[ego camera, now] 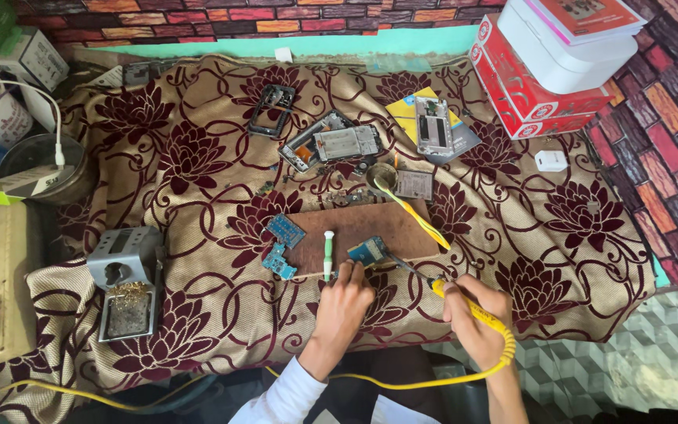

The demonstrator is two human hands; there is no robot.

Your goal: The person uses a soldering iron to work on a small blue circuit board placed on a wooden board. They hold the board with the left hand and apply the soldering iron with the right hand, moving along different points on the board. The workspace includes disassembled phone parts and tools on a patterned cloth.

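My right hand [474, 318] grips a yellow-handled soldering iron [464, 305], and its metal tip reaches left to a small blue circuit board [368, 251] on a brown wooden board [355, 229]. My left hand [344, 301] rests at the wooden board's near edge, fingertips holding the blue circuit board steady. A white and green screwdriver [327, 253] lies just left of it. Two more blue circuit boards [282, 245] lie at the wooden board's left end.
A grey soldering iron stand [125, 281] with brass wool sits at the left. Opened phone frames [331, 144] and a small round tin [380, 173] lie further back on the flowered cloth [198, 165]. Red and white boxes [559, 59] stand at the back right, beside a white charger [550, 161].
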